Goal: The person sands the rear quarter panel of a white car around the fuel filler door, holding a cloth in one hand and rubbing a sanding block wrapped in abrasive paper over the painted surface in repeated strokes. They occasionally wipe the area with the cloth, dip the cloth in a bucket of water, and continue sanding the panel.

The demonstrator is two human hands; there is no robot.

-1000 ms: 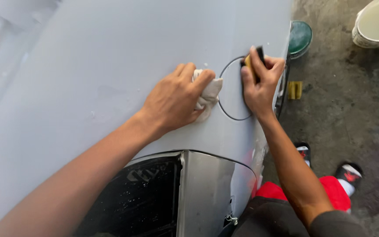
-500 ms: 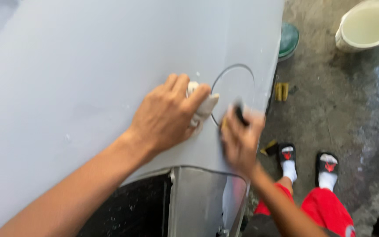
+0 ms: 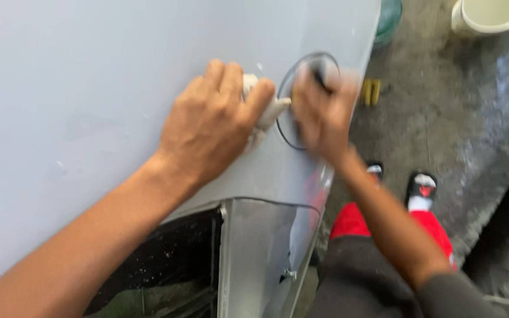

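Head view, looking down along a vehicle body panel [image 3: 119,88], pale grey with a matt, primed look.

Item 1: left hand [image 3: 210,126], palm down on the panel, fingers clenched over a wad of white cloth [image 3: 266,106] pressed to the surface just left of a round fuel-flap outline [image 3: 307,97].

Item 2: right hand [image 3: 322,115], heavily blurred, lying over the flap outline. A small dark object [image 3: 319,73] shows at its fingertips; the hand appears closed on it, but what the object is cannot be told through the blur.

Item 3: the flap outline itself, a thin dark circular seam in the panel, partly covered by the right hand, at the far right of the panel.

Item 4: open wheel arch [image 3: 166,271], dark and speckled, near edge of the frame below the panel.

Item 5: concrete floor [image 3: 455,129], wet in patches. On it: a small yellow block [image 3: 371,92], a cream bucket [image 3: 490,15] at far right, a green round item [image 3: 389,17] by the panel edge.

Item 6: the person's feet in white socks and sandals [image 3: 420,188], red shorts above them.

Handling note: as a judgement, the work around the seam goes best with the cloth kept flat and close beside the working hand, with light, even pressure along the curve of the seam so the edge is not cut through.
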